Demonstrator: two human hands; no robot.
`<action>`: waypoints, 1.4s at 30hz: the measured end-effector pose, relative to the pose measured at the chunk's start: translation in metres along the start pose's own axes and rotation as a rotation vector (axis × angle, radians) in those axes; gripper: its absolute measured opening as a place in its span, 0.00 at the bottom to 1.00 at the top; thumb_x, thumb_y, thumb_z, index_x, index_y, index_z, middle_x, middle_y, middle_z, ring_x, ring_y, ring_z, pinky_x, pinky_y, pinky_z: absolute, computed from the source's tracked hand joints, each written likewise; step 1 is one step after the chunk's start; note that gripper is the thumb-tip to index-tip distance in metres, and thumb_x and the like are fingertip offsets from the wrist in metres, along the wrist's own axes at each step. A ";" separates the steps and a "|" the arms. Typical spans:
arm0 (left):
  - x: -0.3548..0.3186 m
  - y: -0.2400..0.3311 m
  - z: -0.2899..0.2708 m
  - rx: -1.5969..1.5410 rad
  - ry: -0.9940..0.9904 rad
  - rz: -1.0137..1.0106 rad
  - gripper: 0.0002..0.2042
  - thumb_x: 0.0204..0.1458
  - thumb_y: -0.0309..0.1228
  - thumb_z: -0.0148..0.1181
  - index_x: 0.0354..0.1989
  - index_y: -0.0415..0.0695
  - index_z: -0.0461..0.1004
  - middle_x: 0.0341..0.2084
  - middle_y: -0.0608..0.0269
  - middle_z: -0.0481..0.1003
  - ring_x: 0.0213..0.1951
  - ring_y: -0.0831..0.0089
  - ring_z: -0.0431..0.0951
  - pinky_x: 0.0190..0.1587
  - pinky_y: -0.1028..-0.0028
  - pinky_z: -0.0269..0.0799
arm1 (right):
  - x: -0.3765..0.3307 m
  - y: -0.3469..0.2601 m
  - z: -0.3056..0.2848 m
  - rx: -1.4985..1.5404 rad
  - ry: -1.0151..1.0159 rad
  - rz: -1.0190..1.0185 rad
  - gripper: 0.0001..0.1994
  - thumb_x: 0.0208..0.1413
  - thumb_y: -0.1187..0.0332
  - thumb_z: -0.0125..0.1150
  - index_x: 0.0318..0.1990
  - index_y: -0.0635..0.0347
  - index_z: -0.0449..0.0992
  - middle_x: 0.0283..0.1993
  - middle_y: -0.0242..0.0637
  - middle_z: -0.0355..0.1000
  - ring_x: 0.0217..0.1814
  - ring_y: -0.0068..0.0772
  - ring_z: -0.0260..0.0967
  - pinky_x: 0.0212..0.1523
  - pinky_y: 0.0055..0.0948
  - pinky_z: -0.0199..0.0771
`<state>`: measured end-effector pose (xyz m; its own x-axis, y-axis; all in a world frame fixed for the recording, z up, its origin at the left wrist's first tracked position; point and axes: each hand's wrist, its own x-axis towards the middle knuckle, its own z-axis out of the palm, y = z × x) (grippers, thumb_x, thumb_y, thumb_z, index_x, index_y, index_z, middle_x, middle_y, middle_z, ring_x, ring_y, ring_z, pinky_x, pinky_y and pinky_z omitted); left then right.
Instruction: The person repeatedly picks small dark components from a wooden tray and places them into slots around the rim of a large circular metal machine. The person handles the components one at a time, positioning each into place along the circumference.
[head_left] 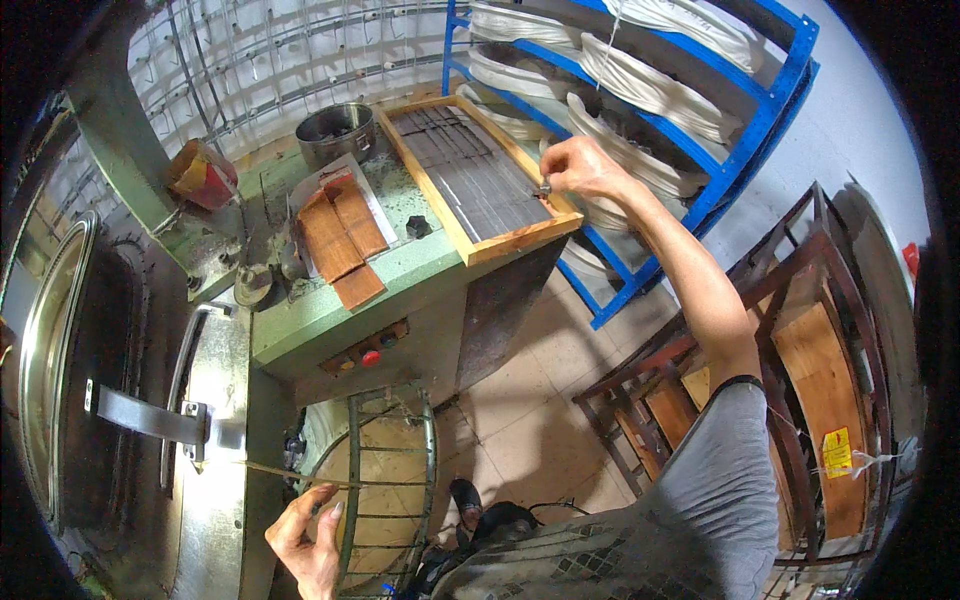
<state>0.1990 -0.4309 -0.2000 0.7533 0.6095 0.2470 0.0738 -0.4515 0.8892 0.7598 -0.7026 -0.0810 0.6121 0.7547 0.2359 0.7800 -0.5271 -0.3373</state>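
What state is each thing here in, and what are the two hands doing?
Left hand: pinching a thin straight rod.
Right hand: fingers closed on a small dark piece, at the tray's edge.
Wooden-framed tray: flat on the green machine top, filled with dark strips.
Round metal pot: upright, uncovered.

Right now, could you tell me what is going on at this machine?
A person stands at a green machine top. Their right hand reaches into a wooden tray of dark metal strips, pinching something small. The left hand, low near a round wire guard, holds a thin rod.
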 end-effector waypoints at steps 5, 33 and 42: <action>0.025 0.019 0.030 -0.291 -0.090 -0.195 0.21 0.58 0.16 0.67 0.60 0.33 0.76 0.54 0.47 0.80 0.53 0.61 0.84 0.58 0.66 0.80 | -0.007 -0.055 0.008 0.606 0.041 0.111 0.08 0.53 0.73 0.70 0.40 0.66 0.83 0.35 0.33 0.81 0.36 0.22 0.78 0.40 0.26 0.80; -0.095 -0.039 -0.277 -0.290 0.463 0.016 0.12 0.54 0.16 0.71 0.48 0.34 0.83 0.40 0.59 0.84 0.40 0.77 0.83 0.46 0.76 0.83 | -0.127 -0.673 0.276 1.351 -0.477 -0.347 0.09 0.59 0.80 0.70 0.47 0.67 0.86 0.42 0.36 0.85 0.44 0.22 0.80 0.47 0.23 0.82; -0.096 -0.055 -0.281 -1.116 0.630 -0.070 0.20 0.61 0.18 0.65 0.62 0.36 0.72 0.50 0.51 0.82 0.49 0.70 0.84 0.55 0.71 0.83 | -0.168 -0.744 0.301 1.325 0.052 -0.194 0.07 0.57 0.82 0.67 0.42 0.68 0.86 0.41 0.39 0.85 0.42 0.25 0.81 0.46 0.25 0.81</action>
<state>-0.0610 -0.2810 -0.1644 0.3097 0.9493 0.0535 -0.7147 0.1953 0.6716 0.0380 -0.3197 -0.1443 0.5341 0.7422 0.4048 0.1587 0.3822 -0.9103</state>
